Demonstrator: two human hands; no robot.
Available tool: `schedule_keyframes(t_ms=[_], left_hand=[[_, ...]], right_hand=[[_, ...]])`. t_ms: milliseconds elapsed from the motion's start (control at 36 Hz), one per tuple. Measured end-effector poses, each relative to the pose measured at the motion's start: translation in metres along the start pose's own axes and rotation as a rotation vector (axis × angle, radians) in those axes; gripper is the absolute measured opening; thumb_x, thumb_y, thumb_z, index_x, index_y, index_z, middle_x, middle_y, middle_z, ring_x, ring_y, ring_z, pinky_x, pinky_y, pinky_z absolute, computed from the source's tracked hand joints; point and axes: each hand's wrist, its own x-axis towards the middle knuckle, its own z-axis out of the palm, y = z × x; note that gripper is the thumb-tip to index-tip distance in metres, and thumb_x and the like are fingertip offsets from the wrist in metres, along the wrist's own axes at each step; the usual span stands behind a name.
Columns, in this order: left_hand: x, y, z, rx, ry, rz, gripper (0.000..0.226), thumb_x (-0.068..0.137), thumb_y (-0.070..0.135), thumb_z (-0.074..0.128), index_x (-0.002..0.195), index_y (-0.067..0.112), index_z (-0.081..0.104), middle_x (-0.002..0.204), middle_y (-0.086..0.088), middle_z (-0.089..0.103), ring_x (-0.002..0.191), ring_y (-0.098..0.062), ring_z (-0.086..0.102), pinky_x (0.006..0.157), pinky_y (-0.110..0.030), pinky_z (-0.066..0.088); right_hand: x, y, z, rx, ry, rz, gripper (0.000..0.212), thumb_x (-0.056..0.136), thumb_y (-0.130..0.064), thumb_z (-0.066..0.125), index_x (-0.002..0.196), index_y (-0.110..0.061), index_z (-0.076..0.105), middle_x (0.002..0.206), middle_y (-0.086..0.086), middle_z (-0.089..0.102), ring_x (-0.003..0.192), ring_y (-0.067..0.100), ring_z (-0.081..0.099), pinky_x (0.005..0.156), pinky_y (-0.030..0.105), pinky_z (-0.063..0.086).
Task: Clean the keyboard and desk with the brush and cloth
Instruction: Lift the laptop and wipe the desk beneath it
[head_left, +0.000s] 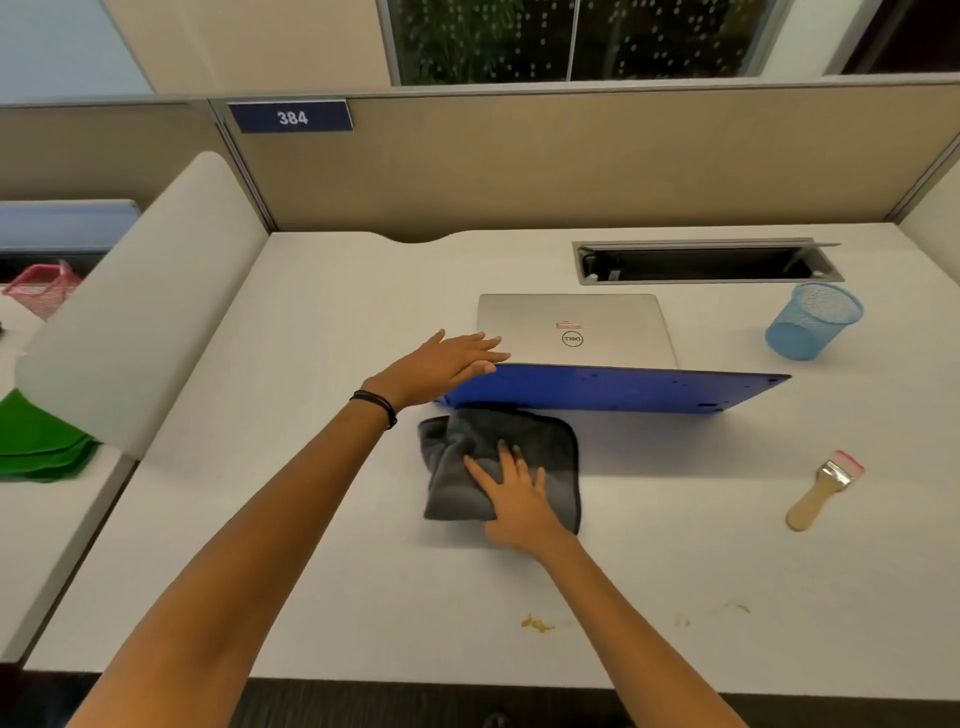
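Keyboard tipped up, cloth flat on the desk beneath it

We see the blue keyboard standing tilted on its long edge, its plain underside facing us, just in front of a closed silver Dell laptop. The left hand rests on the keyboard's upper left corner with its fingers straight and laid over the edge, not curled round it. The right hand lies palm down, fingers spread, pressing on a dark grey cloth. The cloth is spread on the white desk, and its far edge touches the foot of the keyboard; its left side is bunched into folds.

The brush, with a pale wooden handle and pink-tipped bristles, lies untouched on the desk well to the right of the cloth. Behind it a blue mesh cup stands near an open cable tray set into the desk. Close to the front edge we can make out a yellow smear and fainter marks to its right. On the neighbouring desk at far left lies a folded green cloth
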Motion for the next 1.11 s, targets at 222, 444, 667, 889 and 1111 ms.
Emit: schedule_keyframes(t_ms=[222,444,667,889,1111], left_hand=[[-0.001,-0.001,0.0,-0.033,0.001,0.013,0.046,0.101,0.042,0.023,0.144,0.03,0.036,0.156,0.007,0.021,0.145,-0.012,0.011,0.116,-0.044,-0.002],[-0.005,-0.002,0.001,-0.003,0.078,0.031,0.047,0.1,0.043,0.021,0.142,0.031,0.038,0.154,0.007,0.027,0.144,-0.011,0.016,0.117,-0.042,0.0],[-0.004,-0.002,0.004,0.045,0.126,0.044,0.046,0.1,0.039,0.022,0.143,0.03,0.037,0.152,0.007,0.029,0.143,-0.013,0.019,0.117,-0.04,0.003],[-0.003,-0.004,0.005,0.063,0.171,0.053,0.045,0.1,0.039,0.023,0.141,0.029,0.04,0.151,0.005,0.033,0.143,-0.015,0.022,0.116,-0.04,0.004],[-0.011,0.0,0.009,0.051,0.159,0.051,0.054,0.096,0.045,0.019,0.142,0.027,0.04,0.15,0.002,0.034,0.142,-0.015,0.024,0.117,-0.039,0.005]], right_hand=[[0.036,-0.063,0.006,-0.117,-0.087,-0.24,0.078,0.091,-0.021,0.053,0.146,-0.038,0.001,0.154,0.012,-0.019,0.141,0.034,-0.016,0.111,0.06,-0.002],[0.003,-0.08,0.021,-0.242,-0.124,-0.605,0.053,0.095,-0.012,0.044,0.142,-0.032,0.031,0.157,0.011,0.0,0.143,0.031,-0.002,0.113,0.058,0.006],[-0.048,-0.038,0.018,-0.095,-0.24,-0.577,0.056,0.088,0.002,0.049,0.135,-0.029,0.046,0.157,0.003,0.011,0.144,0.024,0.005,0.114,0.052,0.005],[-0.107,0.062,-0.017,0.396,0.186,-0.185,0.063,0.086,0.002,0.046,0.131,-0.042,0.045,0.153,-0.007,0.023,0.139,0.009,0.021,0.116,0.033,0.019],[-0.18,0.161,-0.03,0.459,0.462,0.176,0.054,0.083,-0.013,0.042,0.136,-0.024,0.045,0.148,0.004,0.032,0.136,0.017,0.031,0.114,0.038,0.027]])
